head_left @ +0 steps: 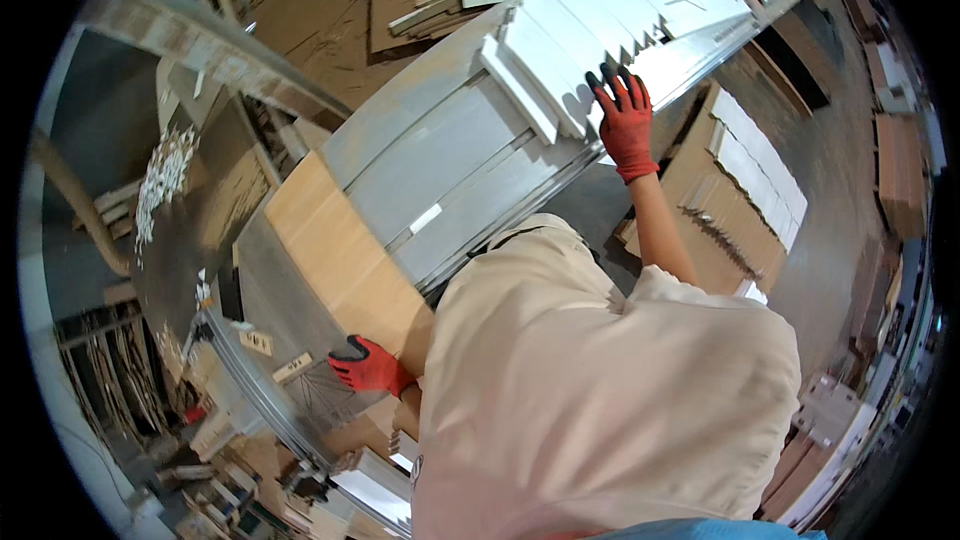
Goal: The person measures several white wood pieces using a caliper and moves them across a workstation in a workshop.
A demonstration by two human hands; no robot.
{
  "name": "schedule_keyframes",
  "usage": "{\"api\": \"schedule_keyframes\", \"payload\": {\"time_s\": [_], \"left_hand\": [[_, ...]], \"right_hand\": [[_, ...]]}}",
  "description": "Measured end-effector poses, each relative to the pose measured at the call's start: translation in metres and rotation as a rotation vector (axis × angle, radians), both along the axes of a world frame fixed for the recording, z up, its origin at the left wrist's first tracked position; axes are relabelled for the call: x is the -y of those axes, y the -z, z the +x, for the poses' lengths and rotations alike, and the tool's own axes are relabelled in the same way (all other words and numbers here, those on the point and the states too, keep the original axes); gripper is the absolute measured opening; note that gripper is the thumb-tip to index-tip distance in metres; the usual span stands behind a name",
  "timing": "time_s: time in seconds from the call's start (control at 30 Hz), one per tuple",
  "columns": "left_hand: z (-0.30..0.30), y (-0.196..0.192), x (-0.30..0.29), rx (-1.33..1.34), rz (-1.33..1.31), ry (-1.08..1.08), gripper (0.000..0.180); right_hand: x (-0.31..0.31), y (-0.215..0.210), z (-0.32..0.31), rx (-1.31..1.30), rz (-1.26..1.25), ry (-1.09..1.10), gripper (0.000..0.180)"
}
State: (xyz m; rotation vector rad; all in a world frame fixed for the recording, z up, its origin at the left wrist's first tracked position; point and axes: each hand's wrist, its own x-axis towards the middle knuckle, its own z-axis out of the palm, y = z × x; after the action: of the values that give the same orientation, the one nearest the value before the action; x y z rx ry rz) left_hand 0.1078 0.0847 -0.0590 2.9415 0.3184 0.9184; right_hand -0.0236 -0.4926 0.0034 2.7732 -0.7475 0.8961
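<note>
I wear red gloves with dark fingertips. My right hand (626, 125) is stretched forward, fingers apart, at the near edge of a fanned row of white panels (570, 35) on a long grey machine table (400, 155). The panels overlap one another in steps. My left hand (368, 366) is at the lower left, beside a tan wooden board (335, 240) that lies across the table. Its fingers are loosely spread, with nothing visible in them. Small labelled wood blocks (293, 368) lie on the table left of that hand.
A stack of brown panels (735, 210) topped with white pieces stands to the right of the table. Scrap strips (440, 5) lie on a pile beyond it. A metal rail (255, 395) runs along the lower left, and a beam (215, 45) crosses the upper left.
</note>
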Motion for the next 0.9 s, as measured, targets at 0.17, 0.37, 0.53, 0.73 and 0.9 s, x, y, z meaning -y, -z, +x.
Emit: {"api": "schedule_keyframes", "payload": {"time_s": [0.17,0.37,0.53,0.73,0.9], "left_hand": [[-0.002,-0.022,0.012,-0.007,-0.012,0.056,0.052],[-0.001,-0.028,-0.003,-0.011,-0.278,0.052,0.053],[-0.039,-0.041,0.012,0.072,-0.679,0.168,0.057],[-0.160,-0.045,0.061,0.090,-1.205,-0.048,0.040],[-0.230,-0.044,0.070,0.314,-1.211,-0.362,0.044]], "right_hand": [[-0.035,-0.014,0.032,0.225,0.095,-0.137,0.064],[-0.160,-0.061,0.146,0.496,0.194,-0.681,0.031],[-0.318,-0.089,0.179,-0.006,0.864,-1.466,0.038],[-0.510,-0.090,0.125,-0.609,0.516,-2.432,0.039],[-0.644,-0.062,0.046,-0.496,-0.066,-2.599,0.047]]}}
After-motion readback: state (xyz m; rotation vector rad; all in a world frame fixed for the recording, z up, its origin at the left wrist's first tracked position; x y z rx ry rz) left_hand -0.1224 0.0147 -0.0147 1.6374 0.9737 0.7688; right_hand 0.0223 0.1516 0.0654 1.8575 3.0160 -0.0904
